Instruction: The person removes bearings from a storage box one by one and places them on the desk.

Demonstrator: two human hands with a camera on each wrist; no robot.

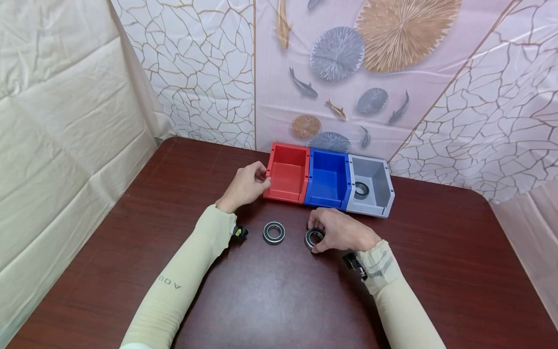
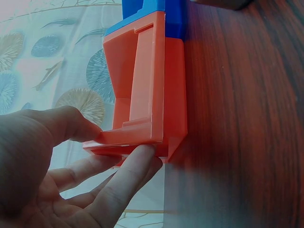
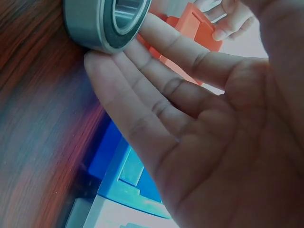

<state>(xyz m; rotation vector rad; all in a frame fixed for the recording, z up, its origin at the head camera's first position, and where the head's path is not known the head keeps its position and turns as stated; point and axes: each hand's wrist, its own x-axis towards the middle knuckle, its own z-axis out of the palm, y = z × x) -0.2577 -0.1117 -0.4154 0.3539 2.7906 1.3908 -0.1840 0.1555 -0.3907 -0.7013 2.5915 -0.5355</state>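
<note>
My left hand (image 1: 246,185) pinches the left wall of the red bin (image 1: 285,184). In the left wrist view its thumb and fingers lie on either side of the bin's rim. My right hand (image 1: 343,230) holds a black-and-silver ball bearing (image 1: 307,241) by its outer edge, low over the table or on it. In the right wrist view the fingers lie against the bearing (image 3: 85,23), with its far part cut off by the frame. A second bearing (image 1: 267,234) lies flat on the table between the hands.
A blue bin (image 1: 327,182) stands beside the red one, followed by a grey bin (image 1: 379,198) with one bearing (image 1: 358,195) inside. The bins stand in a row on the brown table (image 1: 270,300), near the patterned curtain (image 1: 209,77) at the back.
</note>
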